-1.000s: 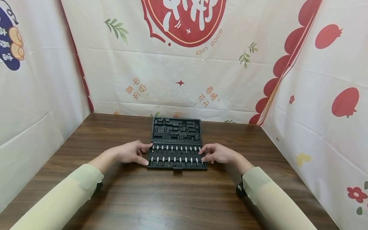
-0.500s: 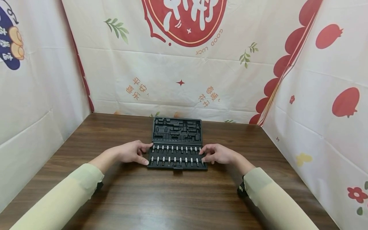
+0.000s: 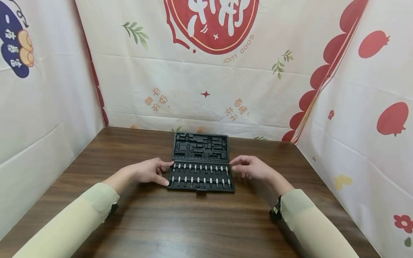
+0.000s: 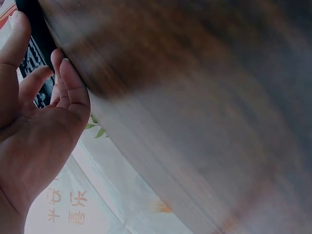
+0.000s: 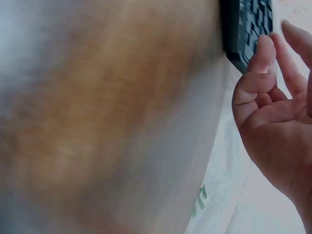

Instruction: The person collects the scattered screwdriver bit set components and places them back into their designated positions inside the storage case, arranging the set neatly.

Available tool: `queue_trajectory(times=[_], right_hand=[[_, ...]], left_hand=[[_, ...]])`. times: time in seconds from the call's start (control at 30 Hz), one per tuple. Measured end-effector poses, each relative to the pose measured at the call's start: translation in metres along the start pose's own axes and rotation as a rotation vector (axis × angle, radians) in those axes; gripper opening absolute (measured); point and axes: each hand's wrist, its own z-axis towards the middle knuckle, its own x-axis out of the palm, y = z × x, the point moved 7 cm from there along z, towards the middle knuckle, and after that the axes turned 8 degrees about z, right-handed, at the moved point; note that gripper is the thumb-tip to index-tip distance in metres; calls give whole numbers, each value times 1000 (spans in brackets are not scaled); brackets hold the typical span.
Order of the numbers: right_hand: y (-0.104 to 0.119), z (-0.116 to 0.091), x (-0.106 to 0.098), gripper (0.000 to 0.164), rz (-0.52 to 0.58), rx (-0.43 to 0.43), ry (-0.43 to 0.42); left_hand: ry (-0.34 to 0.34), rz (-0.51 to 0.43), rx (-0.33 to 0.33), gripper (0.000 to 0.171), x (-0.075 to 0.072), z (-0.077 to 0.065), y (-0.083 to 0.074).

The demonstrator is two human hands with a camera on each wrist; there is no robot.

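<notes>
A black socket bit case (image 3: 201, 173) lies unfolded on the table, its moulded lid (image 3: 200, 146) laid back towards the rear. Two rows of silver bit sockets (image 3: 204, 182) fill the near half. My left hand (image 3: 150, 172) touches the case's left side, thumb at the front corner and index finger near the hinge. In the left wrist view its fingers (image 4: 68, 80) lie relaxed along the black edge. My right hand (image 3: 253, 167) is just off the right side, index fingertip near the hinge, with nothing in its grasp. In the right wrist view the loosely bent fingers overlap the case's corner (image 5: 234, 34).
The brown wood-grain table (image 3: 193, 222) reaches back to a printed cloth (image 3: 193, 79) hanging behind it. More cloth hangs along the left and right sides. A dark band (image 3: 275, 211) shows at the right wrist below the sleeve.
My right hand has drawn back to the right from the case, uncovering the right ends of both rows. My left hand stays at the left edge. The head view has shifted slightly.
</notes>
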Motion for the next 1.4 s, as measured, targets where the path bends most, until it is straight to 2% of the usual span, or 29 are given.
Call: queue_trajectory(times=[0.13, 0.33, 0.63, 0.73, 0.87, 1.03, 1.1, 1.23, 1.4], right_hand=[[5, 5, -15, 47, 73, -18, -81], [10, 15, -26, 49, 151, -16, -177], [17, 35, -37, 71, 245, -27, -298], [20, 44, -38, 81, 313, -36, -286], [21, 54, -37, 93, 414, -30, -231], [21, 66, -28, 96, 543, -36, -146], [21, 71, -24, 95, 588, -37, -137], [22, 79, -16, 97, 636, -22, -146], [24, 85, -7, 99, 646, -2, -148]], left_hand=[[2, 2, -7, 94, -1, 1, 0], [0, 1, -3, 93, -3, 1, -1], [17, -20, 20, 94, -1, 1, -5], [20, -20, 22, 95, -1, 0, -4], [13, -16, 24, 95, -1, 1, -3], [9, -15, 29, 95, 0, 2, 0], [9, -11, 28, 95, 0, 3, 0], [8, -4, 22, 95, 0, 2, 0], [17, -6, 9, 95, 1, 3, 2]])
